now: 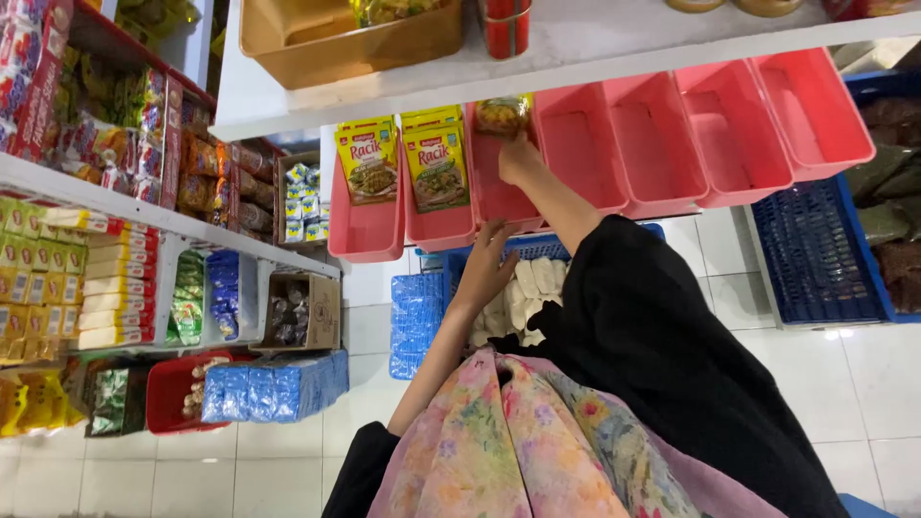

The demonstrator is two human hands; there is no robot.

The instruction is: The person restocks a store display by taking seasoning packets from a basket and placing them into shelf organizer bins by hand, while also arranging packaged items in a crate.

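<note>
From my feed, my right hand (518,158) is up at the third pink bin (499,197) of the row under the white shelf (576,67), its fingers clamped on a small yellow sachet (502,114) held at the bin's mouth, just beside 2 yellow-green sachets (436,163) standing in the neighbouring bins. My left hand (487,264) hangs lower, fingers loosely apart and holding nothing that I can see, over a blue crate (537,245) of pale packets (537,278) on the tiled floor. I judge the sachet light, thin and floppy, with a slick film face that could slide; pinching it at the top seam or both side edges should keep it upright without crushing the contents. The 3 pink bins to the right look bare.
</note>
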